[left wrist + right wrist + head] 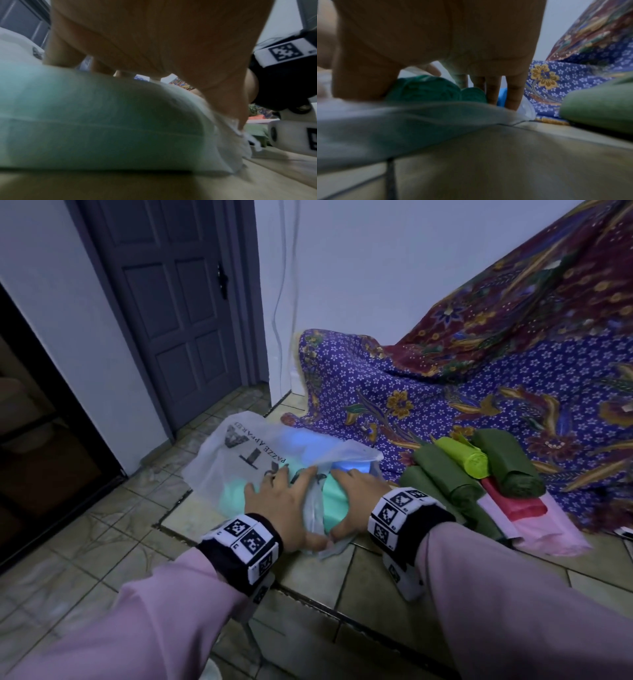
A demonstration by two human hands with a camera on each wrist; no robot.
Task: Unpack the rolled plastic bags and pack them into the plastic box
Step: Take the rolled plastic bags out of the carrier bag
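Thin translucent plastic bag (233, 453), patterned cloth (428, 405)

Both arms reach forward in pink sleeves, each wrist wearing a black band with marker blocks. The left hand (284, 501) lies palm-down, fingers spread. Just beside it, the right hand (352, 505) presses down with fingers extended, thumbs nearly touching.

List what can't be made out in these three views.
- Plastic box: in no view; cannot tell where it is.
- Rolls inside the white printed bag: head view shows only teal and blue glow through the film; count unclear.
- Left hand fingertips: left wrist view blurred, palm fills frame.
- Right hand grip: fingers blurred, ends hidden behind the bag film.
- Red roll: partly under the dark green rolls.
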